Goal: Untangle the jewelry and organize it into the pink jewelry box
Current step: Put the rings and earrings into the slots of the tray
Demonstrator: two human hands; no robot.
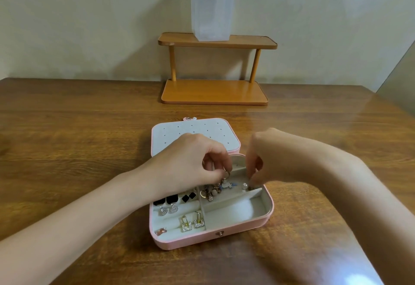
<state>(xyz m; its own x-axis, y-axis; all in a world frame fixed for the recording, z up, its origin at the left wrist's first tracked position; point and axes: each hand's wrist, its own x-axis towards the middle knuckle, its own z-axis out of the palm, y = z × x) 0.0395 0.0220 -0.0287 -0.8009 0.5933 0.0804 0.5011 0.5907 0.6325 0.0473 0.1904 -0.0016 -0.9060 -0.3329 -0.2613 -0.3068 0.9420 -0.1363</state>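
Over the open pink leatherette jewelry box (215, 238) on our brown wooden worktop (78, 150), our left hand (193, 163) pinches a tangled metal jewelry cluster (213, 189) while our right hand (267, 161) pinches a small dark piece (251, 187).

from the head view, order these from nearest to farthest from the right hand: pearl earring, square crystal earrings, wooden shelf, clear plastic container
1. Pearl earring, just left of the right hand's fingertips, in the pink jewelry box.
2. Square crystal earrings, in the box's front-left section.
3. Wooden shelf, at the table's far edge.
4. Clear plastic container, on the shelf's top tier.
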